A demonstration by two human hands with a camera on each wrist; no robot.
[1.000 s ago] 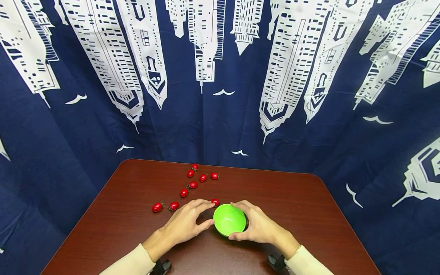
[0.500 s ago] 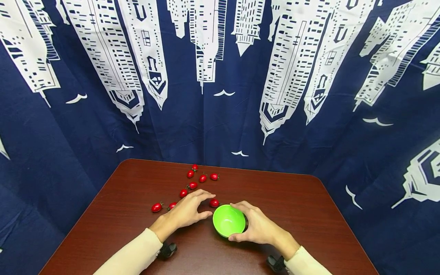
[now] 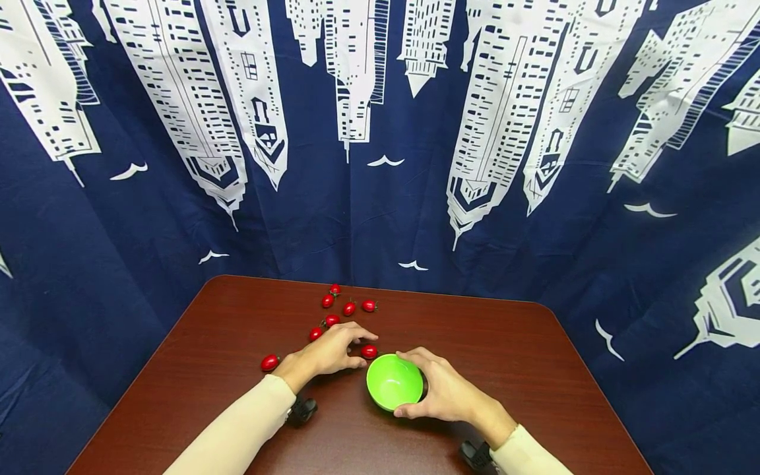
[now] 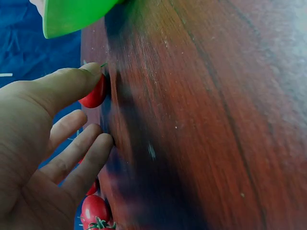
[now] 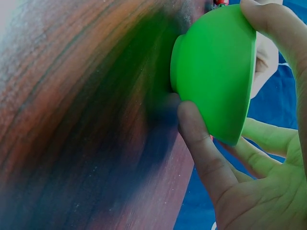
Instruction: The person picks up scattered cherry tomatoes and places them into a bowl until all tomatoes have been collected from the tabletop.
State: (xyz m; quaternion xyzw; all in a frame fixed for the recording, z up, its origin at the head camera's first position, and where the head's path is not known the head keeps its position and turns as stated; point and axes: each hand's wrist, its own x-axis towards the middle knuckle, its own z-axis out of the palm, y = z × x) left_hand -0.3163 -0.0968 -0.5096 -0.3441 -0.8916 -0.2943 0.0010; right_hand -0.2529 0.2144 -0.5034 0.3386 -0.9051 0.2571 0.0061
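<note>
My right hand (image 3: 448,389) grips the far and near rim of a small green bowl (image 3: 394,382), thumb nearest me. In the right wrist view the bowl (image 5: 218,72) stands upright on its foot ring. Just beyond the bowl's left side lies a cherry tomato (image 3: 369,351). My left hand (image 3: 334,349) reaches over to it, thumb and fingers spread apart on either side. From the left wrist, the thumb (image 4: 67,88) overlaps the tomato (image 4: 97,93), while the other fingers stay spaced away from it. No tomatoes show inside the bowl.
Several cherry tomatoes (image 3: 349,308) lie scattered toward the back of the brown table (image 3: 475,336). One more tomato (image 3: 270,363) sits left of my left wrist. Behind the table hangs a blue cloth (image 3: 380,218) printed with white buildings.
My left hand has moved away from the bowl's rim, forward and slightly right, to the nearby tomato. Its wrist now covers another tomato on the left. The right hand and bowl stay put.
</note>
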